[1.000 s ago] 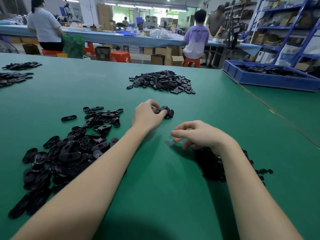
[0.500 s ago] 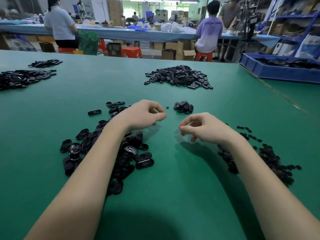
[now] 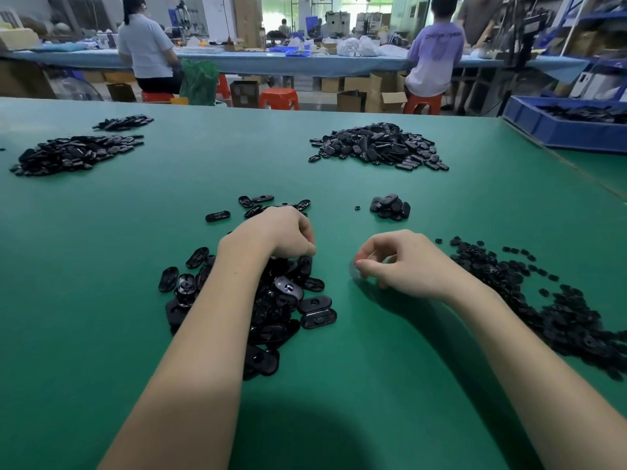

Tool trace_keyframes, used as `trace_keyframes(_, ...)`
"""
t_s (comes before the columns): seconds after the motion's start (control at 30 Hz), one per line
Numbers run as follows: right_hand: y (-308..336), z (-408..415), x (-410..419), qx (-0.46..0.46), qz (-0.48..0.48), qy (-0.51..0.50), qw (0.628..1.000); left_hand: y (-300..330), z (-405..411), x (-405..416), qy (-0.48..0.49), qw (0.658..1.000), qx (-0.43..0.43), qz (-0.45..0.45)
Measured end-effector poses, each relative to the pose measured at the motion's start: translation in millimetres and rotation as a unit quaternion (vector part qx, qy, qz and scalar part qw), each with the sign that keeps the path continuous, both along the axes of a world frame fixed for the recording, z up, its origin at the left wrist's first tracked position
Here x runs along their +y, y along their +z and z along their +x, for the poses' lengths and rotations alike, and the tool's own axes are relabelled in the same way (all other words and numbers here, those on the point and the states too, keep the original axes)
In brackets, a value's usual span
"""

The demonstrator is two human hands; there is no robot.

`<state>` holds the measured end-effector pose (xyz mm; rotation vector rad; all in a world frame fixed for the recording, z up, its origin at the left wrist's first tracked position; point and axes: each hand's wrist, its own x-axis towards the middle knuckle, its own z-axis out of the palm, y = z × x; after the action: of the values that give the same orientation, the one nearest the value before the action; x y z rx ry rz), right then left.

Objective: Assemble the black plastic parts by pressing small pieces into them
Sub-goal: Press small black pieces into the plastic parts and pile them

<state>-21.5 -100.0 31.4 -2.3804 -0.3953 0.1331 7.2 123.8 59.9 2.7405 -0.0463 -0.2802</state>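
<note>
A heap of black oval plastic parts (image 3: 291, 300) lies on the green table (image 3: 135, 215) at centre left. My left hand (image 3: 281, 232) rests on top of that heap with its fingers curled down among the parts; whether it grips one is hidden. My right hand (image 3: 403, 262) hovers just right of the heap, thumb and forefinger pinched together on a small dark piece that shows only as a blur. A spread of small black pieces (image 3: 559, 313) lies beside and under my right forearm. A small cluster of oval parts (image 3: 390, 206) sits just beyond both hands.
A larger pile of oval parts (image 3: 380, 145) lies farther back, and two more piles (image 3: 71, 154) sit at the far left. A blue tray (image 3: 559, 130) with black parts stands at the back right. People sit at a bench behind the table.
My left hand pulled back from the small cluster and came down onto the near heap of oval parts. My right hand stayed near the small pieces, still pinched. The camera moved closer.
</note>
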Motion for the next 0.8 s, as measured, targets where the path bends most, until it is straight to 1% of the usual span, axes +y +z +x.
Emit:
trace_keyframes(0.23, 3, 1, -4, 0.012, 0.004, -0.001, 1.0, -3, 0, 0, 0.001, 1.0, 0.004, -0.028)
trace_keyframes(0.3, 3, 1, -5, 0.016, 0.005, 0.0, 1.0, -2, -1, -2, -0.005, 0.998, 0.003, -0.056)
trace_keyframes(0.4, 4, 1, -7, 0.022, 0.009, -0.001, 1.0, 1, -3, -6, -0.015, 0.992, 0.012, -0.124)
trace_keyframes(0.53, 6, 2, -12, 0.036, 0.022, -0.007, 0.999, 0, -5, -14, -0.006, 0.987, 0.005, -0.163)
trace_keyframes(0.67, 7, 4, -16, 0.062, 0.078, -0.007, 0.995, -5, -5, -28, 0.019, 0.96, 0.009, -0.278)
trace_keyframes(0.8, 6, 5, -19, 0.088, 0.108, -0.022, 0.99, -11, -6, -44, 0.042, 0.917, 0.031, -0.396)
